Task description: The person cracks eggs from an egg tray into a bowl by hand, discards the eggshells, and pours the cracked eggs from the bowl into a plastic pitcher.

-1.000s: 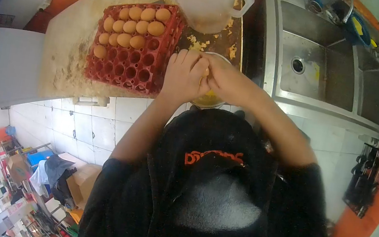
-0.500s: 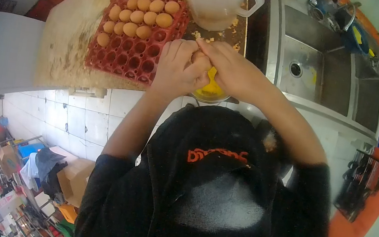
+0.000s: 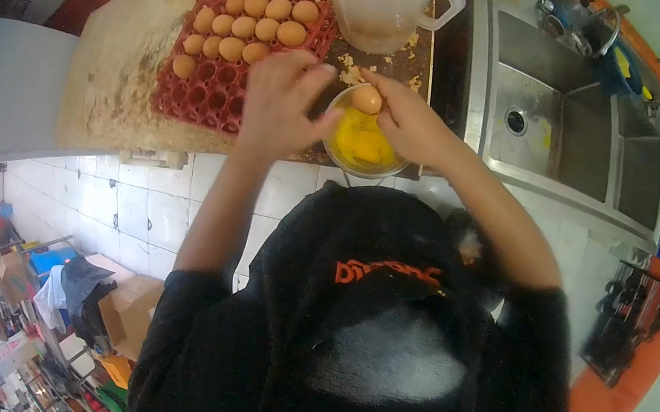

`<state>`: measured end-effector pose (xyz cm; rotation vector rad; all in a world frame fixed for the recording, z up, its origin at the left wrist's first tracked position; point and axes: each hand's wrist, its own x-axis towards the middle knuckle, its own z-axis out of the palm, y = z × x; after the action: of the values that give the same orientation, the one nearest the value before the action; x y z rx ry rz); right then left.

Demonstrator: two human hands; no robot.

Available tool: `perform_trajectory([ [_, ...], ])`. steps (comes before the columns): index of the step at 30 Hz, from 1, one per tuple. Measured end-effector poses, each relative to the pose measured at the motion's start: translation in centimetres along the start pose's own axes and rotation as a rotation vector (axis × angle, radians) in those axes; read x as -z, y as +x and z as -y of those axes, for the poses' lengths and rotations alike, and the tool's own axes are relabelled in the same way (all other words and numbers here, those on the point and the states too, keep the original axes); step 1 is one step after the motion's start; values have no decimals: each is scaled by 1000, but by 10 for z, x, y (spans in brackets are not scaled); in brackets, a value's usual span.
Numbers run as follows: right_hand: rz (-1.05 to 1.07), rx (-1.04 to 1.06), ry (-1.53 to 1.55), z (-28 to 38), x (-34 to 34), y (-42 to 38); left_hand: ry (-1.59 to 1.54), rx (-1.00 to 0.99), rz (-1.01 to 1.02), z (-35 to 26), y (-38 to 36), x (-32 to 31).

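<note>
My right hand (image 3: 413,120) holds a brown egg (image 3: 367,100) in its fingertips, over the far rim of a round bowl (image 3: 396,167). Bright yellow egg yolks (image 3: 364,141) lie in the bowl, at the table's near edge. To the left, my left hand (image 3: 281,103) is blurred and open, thumb apart from the fingers, with nothing in it. It covers the right side of a red egg tray (image 3: 164,98), where several brown eggs (image 3: 243,27) sit in the far rows and many nearer cups are bare.
Beyond the bowl stands a large translucent measuring jug (image 3: 378,11) with a handle. Crumbly bits (image 3: 351,74) lie on the table around it. A steel sink (image 3: 529,91) is to the right; white floor tiles (image 3: 132,201) show below the table.
Both hands were together over the bowl. My left hand has moved left to the egg tray and opened, uncovering the bowl, while the egg now shows in my right hand.
</note>
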<state>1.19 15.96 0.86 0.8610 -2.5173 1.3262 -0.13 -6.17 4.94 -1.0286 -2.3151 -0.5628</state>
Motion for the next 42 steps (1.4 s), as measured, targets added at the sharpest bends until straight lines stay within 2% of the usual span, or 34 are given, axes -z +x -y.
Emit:
perform_trajectory([
  [2, 173, -501, 233, -13, -8, -7, 44, 118, -124, 32, -11, 5],
  [3, 167, -509, 235, -21, -12, -11, 157, 193, -126, 46, -13, 11],
  [5, 347, -716, 296, -36, -12, -18, 334, 338, -73, 89, -24, 25],
  [6, 339, -726, 297, -38, -5, -25, 398, 409, -16, 116, -36, 30],
  [8, 330, -769, 497, -37, 21, -48, 614, 674, 38, 145, -50, 40],
  [9, 338, -954, 618, -24, 45, -58, 641, 719, 25, 161, -61, 42],
  [10, 327, -946, 579, -18, 63, -76, 663, 761, 11, 176, -72, 42],
  [11, 320, -915, 589, -31, 77, -109, 503, 814, 46, 187, -77, 42],
  [13, 198, -1039, 598, -28, 98, -173, 180, 853, 144, 224, -97, 40],
  [15, 55, -1173, 606, -28, 114, -243, 40, 821, 225, 227, -101, 35],
  [16, 44, -1314, 603, -32, 117, -283, 60, 803, 245, 215, -97, 38],
  [17, 33, -1449, 605, -36, 116, -321, 221, 742, 257, 210, -98, 34],
  [18, -5, -1476, 606, -41, 109, -357, 387, 678, 259, 205, -98, 32],
  [20, -526, -1929, 441, -49, 84, -427, 198, 647, 233, 183, -82, 34],
  [21, -548, -1954, 450, -53, 76, -465, 182, 627, 256, 182, -82, 34],
  [23, -1046, -1911, 696, -63, 76, -525, 77, 721, 286, 193, -81, 40],
  [24, -1094, -1947, 664, -64, 81, -540, 77, 707, 292, 205, -87, 43],
  [26, -1120, -1888, 595, -55, 99, -542, 203, 722, 203, 227, -105, 40],
  [27, -1137, -1796, 578, -46, 110, -529, 209, 713, 207, 226, -107, 40],
  [28, -1151, -1703, 563, -35, 121, -513, 305, 602, 126, 224, -108, 40],
  [29, -1250, -1526, 716, -27, 131, -508, 398, 488, 44, 224, -110, 41],
  [30, -1340, -1338, 862, -21, 139, -505, 408, 479, 46, 249, -124, 51],
  [31, -1428, -1115, 1045, -15, 147, -499, 383, 530, -7, 238, -115, 54],
  [32, -1461, -1038, 1117, -11, 152, -492, 307, 611, -71, 226, -106, 57],
  [33, -1033, -1477, 573, -29, 145, -521, 211, 684, -144, 208, -92, 59],
  [35, -339, -1880, -541, -42, 133, -493, 36, 771, -251, 176, -68, 60],
  [36, -132, -1924, -1096, -23, 129, -426, -25, 764, -252, 159, -54, 56],
  [37, -396, -1653, -913, -42, 126, -432, -65, 750, -230, 138, -42, 50],
  [38, -621, -1355, -715, -65, 126, -430, 50, 545, -139, 121, -32, 44],
  [39, -689, -1247, -540, -62, 125, -377, -25, 499, -98, 105, -24, 35],
  [40, -837, -1152, -170, -50, 120, -318, -104, 453, -57, 90, -17, 20],
  [41, -757, -1037, -67, -40, 109, -271, -185, 481, -25, 75, -16, 1],
  [42, -617, -1003, 165, -31, 102, -226, -367, 601, 28, 32, 4, -14],
])
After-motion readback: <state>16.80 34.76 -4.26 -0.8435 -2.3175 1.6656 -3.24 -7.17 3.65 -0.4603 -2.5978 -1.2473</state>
